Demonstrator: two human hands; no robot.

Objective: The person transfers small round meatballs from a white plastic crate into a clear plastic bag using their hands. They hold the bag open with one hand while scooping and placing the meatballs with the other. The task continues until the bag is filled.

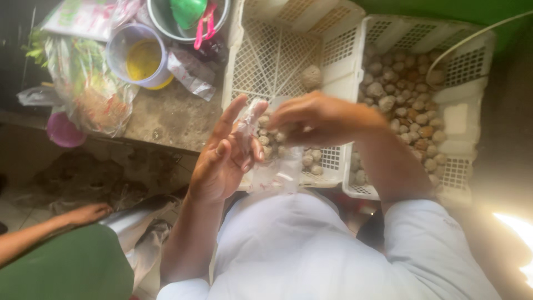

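Note:
My left hand (pixel 225 158) holds the edge of a clear plastic bag (pixel 275 166) with thumb and fingers, index finger stretched up. My right hand (pixel 319 118) pinches the bag's other side at its mouth. Small round brownish balls (pixel 265 136) show inside the bag. The bag hangs over a white slatted plastic crate (pixel 277 61) that holds one lone ball (pixel 312 76). To its right, a second white crate (pixel 461 66) is filled with several of the same balls (pixel 408 105).
A concrete counter (pixel 166 114) at the left carries a clear tub with yellow contents (pixel 139 55), a bag of greens (pixel 83 83), a metal bowl (pixel 189 22) and a pink lid (pixel 62 130). Another person's hand (pixel 89 213) and green-clothed body are at the lower left.

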